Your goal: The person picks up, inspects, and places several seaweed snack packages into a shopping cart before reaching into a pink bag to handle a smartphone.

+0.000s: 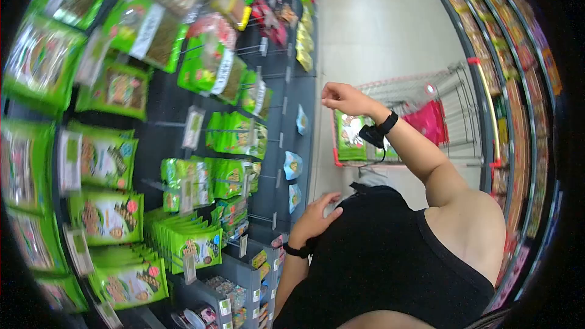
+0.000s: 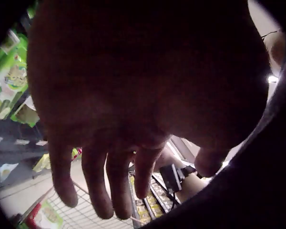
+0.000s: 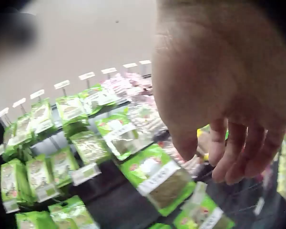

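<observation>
2 bare hands hold no object. The right hand (image 1: 350,99), fingers loosely bent, is extended over the wire shopping cart with red fittings (image 1: 485,100). The left hand (image 1: 317,216), fingers apart, is beside the black sleeveless top (image 1: 390,256). The green plastic packet with a white band (image 1: 210,64) hangs on the dark rack (image 1: 159,100), leftward of the right hand, the nearer of the 2. Its long axis appears vertical.

We can make out no word, brand or number with certainty. Dark characters run along the white strips (image 3: 159,178) across some green packets (image 3: 172,193), and faint marks show on the price tags (image 1: 194,127) among them, but all are too blurred for us to read.
</observation>
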Demonstrator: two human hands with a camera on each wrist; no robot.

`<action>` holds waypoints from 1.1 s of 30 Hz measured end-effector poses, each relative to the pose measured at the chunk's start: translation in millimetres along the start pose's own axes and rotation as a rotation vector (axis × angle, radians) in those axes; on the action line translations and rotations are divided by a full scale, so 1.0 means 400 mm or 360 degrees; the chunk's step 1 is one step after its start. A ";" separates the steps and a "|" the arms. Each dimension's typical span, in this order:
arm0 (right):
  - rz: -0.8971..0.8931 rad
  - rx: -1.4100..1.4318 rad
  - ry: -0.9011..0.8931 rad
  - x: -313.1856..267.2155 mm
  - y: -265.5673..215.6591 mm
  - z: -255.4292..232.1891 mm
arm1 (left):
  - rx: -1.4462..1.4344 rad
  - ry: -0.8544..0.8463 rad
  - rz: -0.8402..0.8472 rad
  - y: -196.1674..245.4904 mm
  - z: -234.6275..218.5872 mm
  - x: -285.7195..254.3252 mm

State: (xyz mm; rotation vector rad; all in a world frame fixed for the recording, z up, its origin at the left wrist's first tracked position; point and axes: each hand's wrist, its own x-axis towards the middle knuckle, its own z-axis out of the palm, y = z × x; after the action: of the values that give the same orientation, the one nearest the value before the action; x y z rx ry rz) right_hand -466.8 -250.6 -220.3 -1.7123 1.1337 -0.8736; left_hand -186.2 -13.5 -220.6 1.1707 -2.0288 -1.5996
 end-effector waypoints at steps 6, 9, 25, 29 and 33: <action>0.0795 0.0066 0.0125 -0.224 0.437 -0.114 | -0.0229 -0.0096 0.0047 0.075 0.033 0.193; 0.1110 0.0069 0.0115 -0.333 0.564 -0.139 | -0.1011 -0.0023 -0.0038 -0.007 0.093 0.291; 0.1958 -0.0208 -0.0125 -0.648 1.207 0.052 | -0.1651 0.0655 -0.0738 -0.182 0.403 0.392; 0.1939 -0.0165 0.0004 -0.673 1.283 0.107 | -0.1797 0.0735 -0.0947 -0.184 0.415 0.378; 0.2023 -0.0169 0.0167 -0.632 1.194 0.077 | -0.1724 0.0770 -0.0984 -0.201 0.417 0.360</action>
State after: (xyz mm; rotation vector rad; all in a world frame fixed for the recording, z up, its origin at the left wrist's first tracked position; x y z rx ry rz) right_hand -677.1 -98.8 -695.2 -0.6926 1.9642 -0.0787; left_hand -354.5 -13.8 -383.7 1.4991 -0.3250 -1.9539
